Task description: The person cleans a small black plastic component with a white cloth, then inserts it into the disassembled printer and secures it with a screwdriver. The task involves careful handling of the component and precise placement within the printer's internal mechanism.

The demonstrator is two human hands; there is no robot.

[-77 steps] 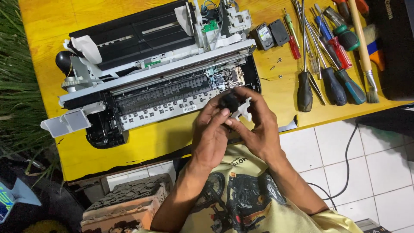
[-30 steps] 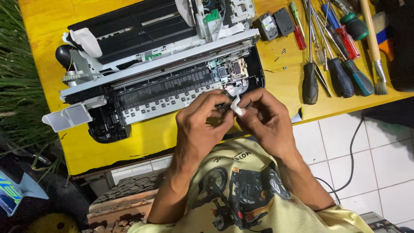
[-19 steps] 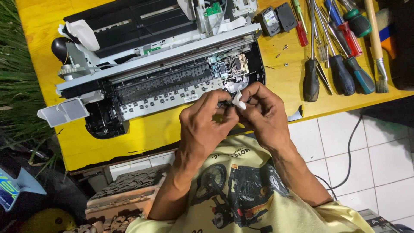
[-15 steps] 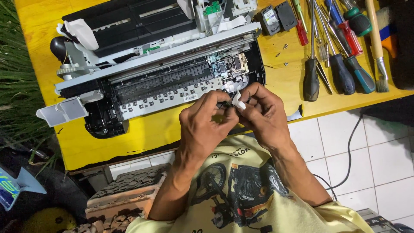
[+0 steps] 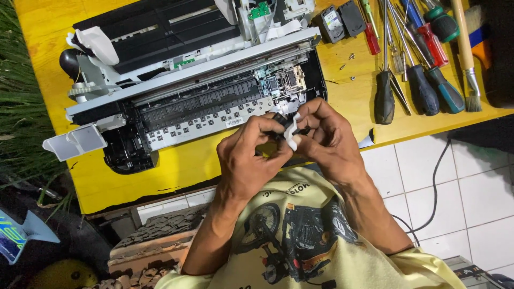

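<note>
Your work surface is a yellow table (image 5: 134, 184), paint scuffed along its near edge. At 4 o'clock you have white floor tiles (image 5: 460, 187) with dark grout, and a black cable (image 5: 435, 182) trails over them. At 9 o'clock, green grass (image 5: 21, 107). At 7 o'clock, a weathered brick block (image 5: 155, 241). Lighting is even, with soft shadows.

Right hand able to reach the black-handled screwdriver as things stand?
Probably yes: bare yellow table lies between right hand and black-handled screwdriver, but it first must release the small black-and-white part.

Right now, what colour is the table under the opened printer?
Bright yellow; the table shows best in the head view, below the printer.
</note>
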